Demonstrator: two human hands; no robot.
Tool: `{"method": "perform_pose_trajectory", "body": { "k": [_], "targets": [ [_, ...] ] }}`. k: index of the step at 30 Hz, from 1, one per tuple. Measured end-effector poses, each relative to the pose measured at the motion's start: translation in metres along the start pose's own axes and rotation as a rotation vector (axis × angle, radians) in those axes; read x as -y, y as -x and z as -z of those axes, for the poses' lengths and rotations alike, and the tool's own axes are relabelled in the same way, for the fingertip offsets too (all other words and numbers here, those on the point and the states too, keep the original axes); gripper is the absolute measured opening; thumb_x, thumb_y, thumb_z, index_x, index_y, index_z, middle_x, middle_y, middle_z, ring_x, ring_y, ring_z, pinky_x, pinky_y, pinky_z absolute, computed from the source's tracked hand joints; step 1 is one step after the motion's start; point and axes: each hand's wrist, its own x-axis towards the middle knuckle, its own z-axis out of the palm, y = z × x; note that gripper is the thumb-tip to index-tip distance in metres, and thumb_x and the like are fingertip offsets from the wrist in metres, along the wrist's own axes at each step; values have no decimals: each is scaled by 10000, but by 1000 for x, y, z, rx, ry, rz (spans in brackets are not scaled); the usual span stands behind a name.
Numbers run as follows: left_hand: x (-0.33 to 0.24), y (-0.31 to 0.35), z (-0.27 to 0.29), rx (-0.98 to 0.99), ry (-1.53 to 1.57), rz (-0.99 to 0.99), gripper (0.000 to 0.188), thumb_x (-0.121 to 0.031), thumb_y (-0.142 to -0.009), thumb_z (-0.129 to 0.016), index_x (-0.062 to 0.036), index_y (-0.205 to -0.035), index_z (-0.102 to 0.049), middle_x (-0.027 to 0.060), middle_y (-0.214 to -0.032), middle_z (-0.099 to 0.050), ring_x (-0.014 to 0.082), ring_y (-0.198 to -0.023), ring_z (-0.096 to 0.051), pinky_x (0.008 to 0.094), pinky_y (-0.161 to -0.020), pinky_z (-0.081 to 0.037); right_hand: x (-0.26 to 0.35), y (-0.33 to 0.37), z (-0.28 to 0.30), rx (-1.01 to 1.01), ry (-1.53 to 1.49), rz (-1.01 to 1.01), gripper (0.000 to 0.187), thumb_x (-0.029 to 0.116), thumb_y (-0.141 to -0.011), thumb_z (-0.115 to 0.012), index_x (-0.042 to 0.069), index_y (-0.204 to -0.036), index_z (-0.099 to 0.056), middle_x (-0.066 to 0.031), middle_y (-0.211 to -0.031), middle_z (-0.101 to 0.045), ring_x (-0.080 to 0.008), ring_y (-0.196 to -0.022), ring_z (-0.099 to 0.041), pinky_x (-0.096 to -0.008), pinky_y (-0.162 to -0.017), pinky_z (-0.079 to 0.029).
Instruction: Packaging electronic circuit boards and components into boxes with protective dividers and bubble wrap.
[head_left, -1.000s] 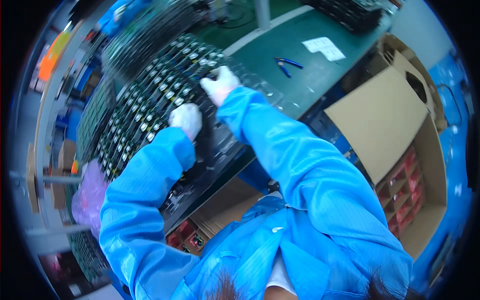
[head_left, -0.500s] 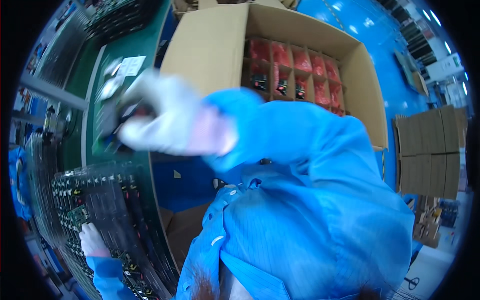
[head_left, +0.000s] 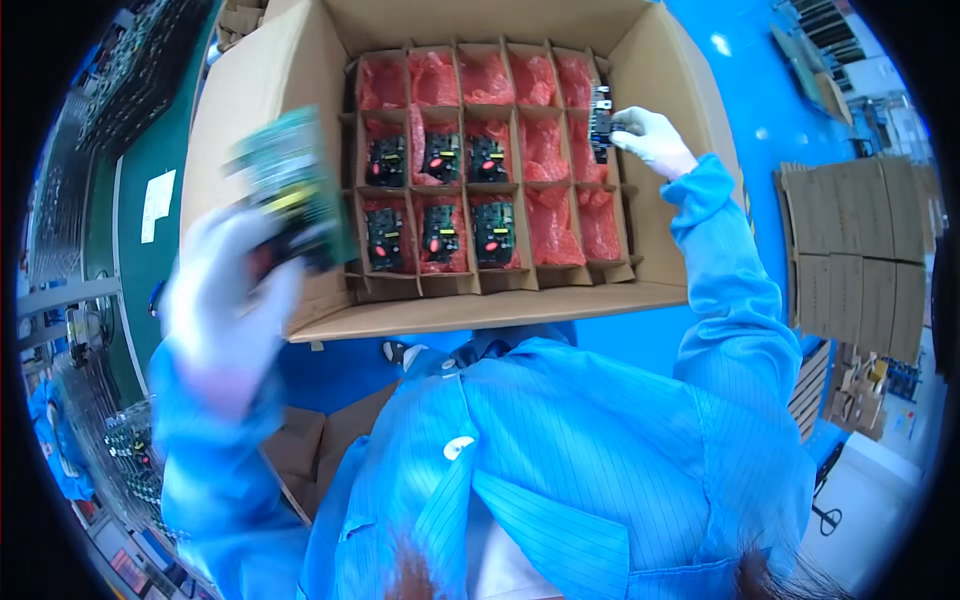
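My left hand (head_left: 222,305), white-gloved and blurred by motion, grips a green circuit board (head_left: 285,165) by its dark lower end, over the left flap of a large cardboard box (head_left: 672,85). At the box's right side my gloved right hand (head_left: 655,140) pinches a second circuit board (head_left: 600,125), seen nearly edge-on above the rightmost column of compartments. Cardboard dividers (head_left: 488,194) split the box into cells lined with pink bubble wrap (head_left: 552,228). Several circuit boards (head_left: 440,235) stand in the left and middle cells of the two nearer rows.
A green workbench (head_left: 135,190) with a white paper (head_left: 157,205) runs along the left. Racks of boards (head_left: 135,95) stand at its far end, and more boards (head_left: 130,440) lie at the near left. Stacked flat cartons (head_left: 855,255) stand on the blue floor at right.
The view has swung so the box lies in front of me. My right hand went from the bench to the box's right side; my left hand lifted a board from the near-left stack toward the box.
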Motion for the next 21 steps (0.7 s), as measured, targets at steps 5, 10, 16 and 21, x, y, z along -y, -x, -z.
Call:
{"method": "perform_pose_trajectory", "body": {
  "k": [5,10,16,21],
  "targets": [
    [-8,-43,-196,374,141,-157,301,-26,-596,-609,-50,-891,-555,100,-810,-528,255,-682,-531,309,-636,-453,-11,-37,-34,126,-124,77,364,160,-739,-594,-47,-1033,-541,-140,-972,-581,-210,-858,-540,-301,-801,-425],
    [3,-30,-314,624,33,-58,298,-96,-631,-571,-63,-921,-512,133,-893,-528,352,-753,-542,390,-687,-459,-41,-72,-71,147,16,56,386,175,-711,-601,-45,-1023,-544,-174,-954,-593,-260,-860,-571,-329,-795,-441],
    [0,-24,-367,737,-66,324,257,-178,-697,-528,-34,-910,-513,155,-810,-555,374,-731,-550,413,-661,-463,-32,-81,-103,174,441,59,308,167,-701,-564,-27,-940,-568,-200,-895,-608,-326,-818,-591,-376,-730,-473],
    [-16,-16,-392,666,-248,499,215,-175,-744,-497,-14,-872,-560,176,-779,-574,352,-713,-571,432,-590,-464,-15,-89,-120,238,721,96,242,150,-694,-537,-12,-870,-577,-195,-838,-620,-352,-762,-599,-402,-680,-487]
  ]
}}
